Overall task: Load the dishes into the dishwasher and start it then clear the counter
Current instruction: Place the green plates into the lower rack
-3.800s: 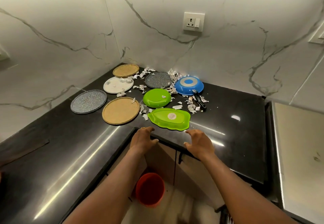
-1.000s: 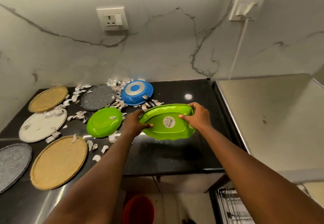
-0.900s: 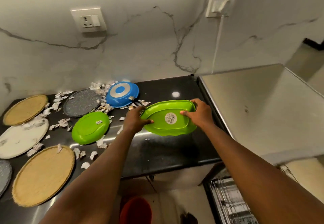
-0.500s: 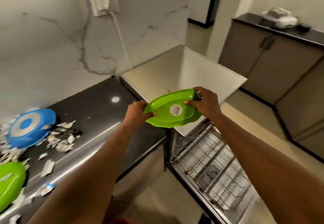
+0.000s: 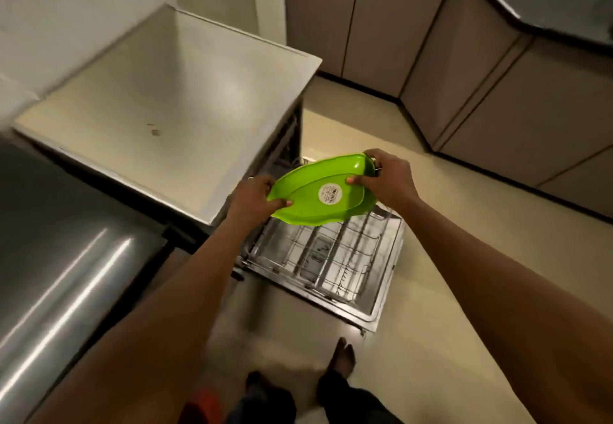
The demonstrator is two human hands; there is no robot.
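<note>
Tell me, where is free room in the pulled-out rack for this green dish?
The rack shows bare wire from its front rim back to the green dish, which the left hand and right hand hold over its rear, hiding that part. The white dishwasher top is bare. Nowhere looks crowded.

My forearms (image 5: 185, 307) are bare down to my left hand (image 5: 252, 196) and my right hand (image 5: 389, 180), and below I wear dark trousers (image 5: 348, 400), with one foot (image 5: 343, 355) showing, too blurred to tell more.

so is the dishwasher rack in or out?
Out: the wire rack lies over the lowered door, under the held green dish.
</note>
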